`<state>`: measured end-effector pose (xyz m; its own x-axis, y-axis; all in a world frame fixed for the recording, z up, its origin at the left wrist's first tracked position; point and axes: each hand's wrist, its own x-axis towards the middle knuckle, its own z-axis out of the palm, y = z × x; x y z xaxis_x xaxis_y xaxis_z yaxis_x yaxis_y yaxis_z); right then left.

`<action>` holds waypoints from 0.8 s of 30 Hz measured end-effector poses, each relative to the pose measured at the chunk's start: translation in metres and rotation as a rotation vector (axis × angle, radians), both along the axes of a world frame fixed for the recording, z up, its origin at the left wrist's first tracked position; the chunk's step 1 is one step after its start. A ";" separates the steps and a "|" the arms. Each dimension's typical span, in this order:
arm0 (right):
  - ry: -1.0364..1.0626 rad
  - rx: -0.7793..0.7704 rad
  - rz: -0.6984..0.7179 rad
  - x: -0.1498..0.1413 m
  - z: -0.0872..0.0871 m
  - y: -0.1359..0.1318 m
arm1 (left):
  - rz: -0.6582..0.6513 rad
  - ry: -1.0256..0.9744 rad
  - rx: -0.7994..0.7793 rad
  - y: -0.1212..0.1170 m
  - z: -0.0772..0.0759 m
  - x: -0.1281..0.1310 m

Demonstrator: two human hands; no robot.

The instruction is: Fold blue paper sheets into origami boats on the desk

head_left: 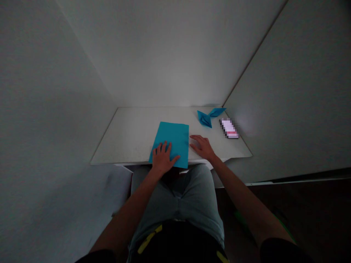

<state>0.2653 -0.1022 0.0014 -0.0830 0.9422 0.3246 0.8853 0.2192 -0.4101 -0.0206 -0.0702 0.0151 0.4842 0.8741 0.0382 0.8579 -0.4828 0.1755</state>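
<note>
A flat teal sheet of paper (174,138) lies on the white desk (128,135), its near edge at the desk's front. My left hand (163,159) rests flat on the sheet's near left corner, fingers spread. Just right of the sheet, my right hand (202,146) lies flat on the desk with fingers stretched out, touching or nearly touching the paper's right edge. Neither hand holds anything.
A folded teal paper figure (208,117) sits at the desk's far right. Beside it lies a blurred-out small object (229,129). White walls close in the desk at the back and on both sides. My legs are under the desk's front edge.
</note>
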 end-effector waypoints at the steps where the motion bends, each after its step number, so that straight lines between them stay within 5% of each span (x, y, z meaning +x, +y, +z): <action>1: -0.037 -0.030 0.068 -0.004 0.001 -0.004 | -0.018 -0.024 0.009 -0.006 -0.001 0.015; 6: -0.112 -0.122 0.249 -0.006 0.003 -0.019 | -0.120 -0.156 -0.008 -0.006 -0.011 0.033; 12: -0.104 -0.128 0.351 0.002 -0.001 -0.029 | -0.505 -0.186 -0.046 0.030 -0.019 -0.038; 16: -0.133 -0.127 0.377 0.002 -0.005 -0.029 | -0.520 -0.162 -0.042 0.047 -0.021 -0.068; 24: -0.021 -0.109 0.304 0.005 -0.008 -0.029 | -0.527 -0.246 -0.036 0.047 -0.017 -0.073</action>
<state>0.2707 -0.1315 -0.0068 -0.3711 0.9025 0.2185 0.7945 0.4304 -0.4284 -0.0935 -0.0228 -0.0023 0.8349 0.5203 0.1794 0.4354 -0.8238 0.3629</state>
